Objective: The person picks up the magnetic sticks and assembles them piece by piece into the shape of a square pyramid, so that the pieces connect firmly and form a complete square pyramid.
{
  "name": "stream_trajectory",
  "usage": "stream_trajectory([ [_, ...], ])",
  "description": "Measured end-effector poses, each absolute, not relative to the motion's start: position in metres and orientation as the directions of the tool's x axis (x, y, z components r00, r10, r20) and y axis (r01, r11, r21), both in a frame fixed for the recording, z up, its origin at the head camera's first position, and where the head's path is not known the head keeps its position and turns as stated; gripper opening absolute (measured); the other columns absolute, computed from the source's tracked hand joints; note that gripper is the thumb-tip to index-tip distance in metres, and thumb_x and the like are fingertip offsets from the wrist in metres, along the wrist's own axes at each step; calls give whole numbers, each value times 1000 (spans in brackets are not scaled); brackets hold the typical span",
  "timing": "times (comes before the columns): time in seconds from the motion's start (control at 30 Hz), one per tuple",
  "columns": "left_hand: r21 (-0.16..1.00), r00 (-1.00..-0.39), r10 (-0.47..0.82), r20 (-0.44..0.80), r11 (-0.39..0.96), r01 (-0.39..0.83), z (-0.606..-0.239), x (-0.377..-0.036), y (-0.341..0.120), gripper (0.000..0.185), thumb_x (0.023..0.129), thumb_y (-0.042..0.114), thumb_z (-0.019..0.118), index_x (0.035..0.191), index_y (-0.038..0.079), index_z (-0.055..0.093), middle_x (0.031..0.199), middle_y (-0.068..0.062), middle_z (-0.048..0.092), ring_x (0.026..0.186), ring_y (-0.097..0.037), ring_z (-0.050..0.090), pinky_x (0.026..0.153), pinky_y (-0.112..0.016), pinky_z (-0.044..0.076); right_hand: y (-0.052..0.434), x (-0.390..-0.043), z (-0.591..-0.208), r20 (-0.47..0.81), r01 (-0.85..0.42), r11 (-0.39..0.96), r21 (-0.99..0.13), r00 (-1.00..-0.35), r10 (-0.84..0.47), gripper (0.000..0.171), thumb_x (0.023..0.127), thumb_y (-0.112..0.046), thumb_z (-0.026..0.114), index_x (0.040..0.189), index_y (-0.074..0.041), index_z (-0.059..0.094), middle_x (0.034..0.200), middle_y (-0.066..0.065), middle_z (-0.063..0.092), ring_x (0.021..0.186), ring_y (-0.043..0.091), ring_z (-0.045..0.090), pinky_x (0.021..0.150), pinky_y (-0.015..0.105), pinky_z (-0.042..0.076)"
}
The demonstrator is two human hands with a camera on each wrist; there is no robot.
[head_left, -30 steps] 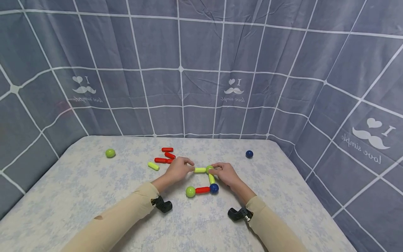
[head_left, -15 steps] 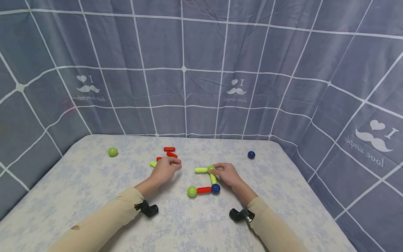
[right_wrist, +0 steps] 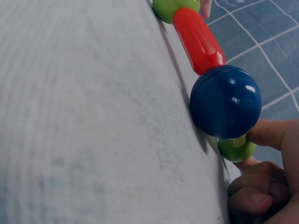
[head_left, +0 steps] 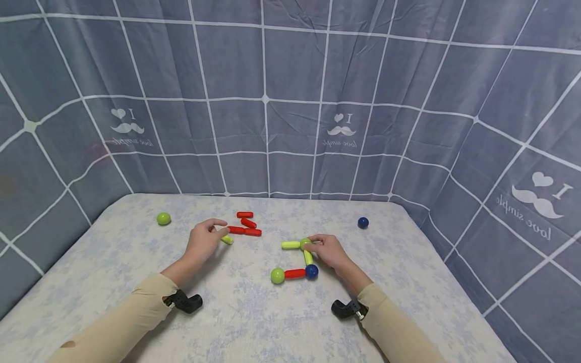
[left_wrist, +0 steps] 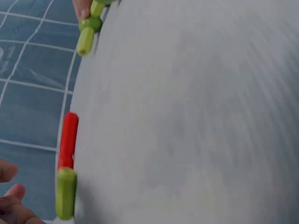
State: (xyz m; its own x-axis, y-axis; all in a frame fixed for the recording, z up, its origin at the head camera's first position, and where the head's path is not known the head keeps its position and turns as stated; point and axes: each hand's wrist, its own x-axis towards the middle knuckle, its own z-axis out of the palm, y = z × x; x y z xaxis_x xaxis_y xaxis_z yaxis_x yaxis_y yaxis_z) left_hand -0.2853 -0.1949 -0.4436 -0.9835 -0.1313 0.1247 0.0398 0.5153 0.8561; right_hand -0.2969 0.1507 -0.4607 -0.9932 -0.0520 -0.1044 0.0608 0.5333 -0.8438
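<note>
Yellow stick (head_left: pixel 228 240), the loose one, lay on the table (head_left: pixel 254 327), partly hidden by the thumb of the left hand (head_left: pixel 201 243), its long axis slanting from far left to near right; that hand was much the nearer, stretched forward with thumb and forefinger parted, holding nothing; the right hand (head_left: pixel 330 250), well apart, pinched a green ball (head_left: pixel 304 243).

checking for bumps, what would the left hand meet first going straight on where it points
Likely the leftmost red stick, just beyond the left hand; height is unclear, so the nearby yellow stick might come first.
</note>
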Motion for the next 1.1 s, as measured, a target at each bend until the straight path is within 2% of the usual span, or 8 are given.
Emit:
stream_trajectory([
  [0.23,867,-968,-218,126,499,1,-446,-289,-220,37,98,26,66,129,7,66,65,1,41,49,-12,35,47,-29,34,152,-295,-460,-104,59,527,-848,-993,-56,38,90,-35,74,120,-13,73,61,-4,40,49,12,28,47,27,28],
  [0.4,884,-945,-313,100,464,-60,-445,-294,-236,43,97,26,66,136,7,60,66,3,45,50,-12,39,49,-30,36,154,-295,-460,-112,73,526,-848,-993,-42,37,90,-35,75,120,-14,73,62,-3,40,49,13,28,47,27,28],
  [0.6,879,-920,-384,76,462,-120,-438,-291,-257,53,99,28,62,147,8,49,73,2,50,51,-13,42,49,-31,39,153,-297,-460,-101,55,530,-846,-993,-58,39,89,-36,75,121,-13,73,71,-1,49,54,14,33,50,28,30],
  [0.83,873,-892,-438,110,471,-124,-443,-297,-282,55,100,29,61,149,8,46,71,3,50,50,-13,42,50,-32,39,153,-299,-463,-93,44,526,-849,-993,-67,39,89,-36,75,120,-13,73,86,3,61,57,14,35,53,29,32],
  [0.93,870,-872,-479,100,468,-157,-445,-300,-290,55,100,29,61,149,9,46,80,-1,53,61,-16,49,54,-31,41,153,-299,-462,-97,47,522,-852,-993,-69,39,89,-36,75,120,-13,73,83,4,60,54,14,33,51,29,31],
  [1.0,868,-859,-503,94,464,-177,-445,-302,-293,55,100,28,60,149,9,46,94,-9,57,75,-21,55,59,-31,43,153,-299,-462,-92,42,524,-851,-993,-70,40,89,-36,75,120,-12,73,83,1,60,56,13,34,52,29,32],
  [1.1,867,-848,-524,86,458,-196,-444,-303,-297,56,100,24,59,150,6,43,116,-21,56,98,-31,59,68,-30,45,152,-298,-462,-91,41,525,-850,-993,-70,40,89,-36,75,121,-12,72,75,-1,55,56,13,34,51,28,31],
])
